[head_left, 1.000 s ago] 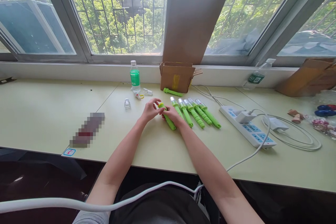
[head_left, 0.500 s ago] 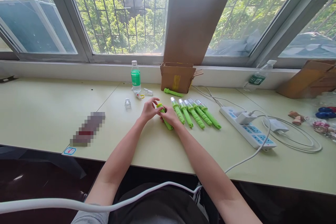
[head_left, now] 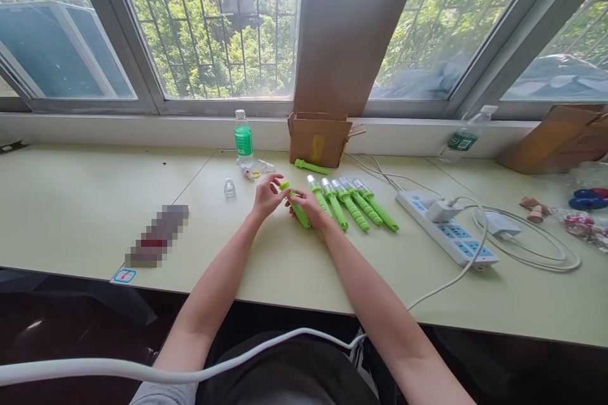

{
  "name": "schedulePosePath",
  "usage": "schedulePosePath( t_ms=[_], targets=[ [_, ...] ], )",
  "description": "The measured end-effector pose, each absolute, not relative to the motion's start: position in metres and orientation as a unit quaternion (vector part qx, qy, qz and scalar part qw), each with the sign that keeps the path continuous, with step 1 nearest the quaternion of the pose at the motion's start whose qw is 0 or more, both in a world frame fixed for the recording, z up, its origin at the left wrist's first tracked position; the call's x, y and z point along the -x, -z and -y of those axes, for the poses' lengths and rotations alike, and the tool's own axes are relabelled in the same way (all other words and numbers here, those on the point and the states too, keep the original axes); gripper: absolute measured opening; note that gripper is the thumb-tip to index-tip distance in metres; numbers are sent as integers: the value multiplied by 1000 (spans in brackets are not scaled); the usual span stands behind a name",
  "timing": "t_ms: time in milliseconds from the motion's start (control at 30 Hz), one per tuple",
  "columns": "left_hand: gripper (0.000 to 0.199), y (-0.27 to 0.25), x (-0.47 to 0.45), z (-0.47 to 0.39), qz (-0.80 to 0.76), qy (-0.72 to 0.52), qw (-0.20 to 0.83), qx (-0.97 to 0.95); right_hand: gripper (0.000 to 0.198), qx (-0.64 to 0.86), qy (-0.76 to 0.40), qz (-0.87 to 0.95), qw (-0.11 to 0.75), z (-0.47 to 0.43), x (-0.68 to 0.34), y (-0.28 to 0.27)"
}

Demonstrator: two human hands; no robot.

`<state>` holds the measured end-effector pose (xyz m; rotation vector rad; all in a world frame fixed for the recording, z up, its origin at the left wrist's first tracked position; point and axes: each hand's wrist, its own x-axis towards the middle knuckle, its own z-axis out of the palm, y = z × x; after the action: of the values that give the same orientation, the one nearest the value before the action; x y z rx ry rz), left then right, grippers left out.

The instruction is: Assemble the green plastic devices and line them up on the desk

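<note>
Between my hands is a green plastic stick with a yellowish top end, tilted over the table. My right hand is closed round its upper part; some of those fingers are hidden. At the yellowish end, my left hand pinches with thumb and curled fingers. Just right of my hands lie several similar green sticks with clear caps, side by side. Another green stick without a clear cap lies behind them. To the left stands a small clear plastic cap.
A green-labelled bottle and a cardboard box stand at the back near the window. A white power strip with cables lies to the right. On the left is a blurred dark flat object. A white cable crosses my lap.
My right fingers have shifted on the green stick, so more of its body shows. Both hands stay at its upper end. The view has moved slightly.
</note>
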<state>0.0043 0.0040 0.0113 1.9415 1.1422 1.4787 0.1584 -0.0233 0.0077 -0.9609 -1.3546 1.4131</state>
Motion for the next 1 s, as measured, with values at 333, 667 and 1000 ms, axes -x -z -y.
schedulePosePath(
  t_ms=[333, 667, 1000],
  targets=[
    [41, -9, -4, -5, -427, -541, 215, -692, 40, 426, -537, 550, 477, 25, -156, -8],
    [43, -11, -5, -4, -416, -531, 216, -706, 29, 383, -601, 528, 462, 24, -162, -9],
    [40, -11, -7, -5, -419, -531, 201, -709, 29, 375, -621, 522, 450, 21, -165, -7]
  ],
)
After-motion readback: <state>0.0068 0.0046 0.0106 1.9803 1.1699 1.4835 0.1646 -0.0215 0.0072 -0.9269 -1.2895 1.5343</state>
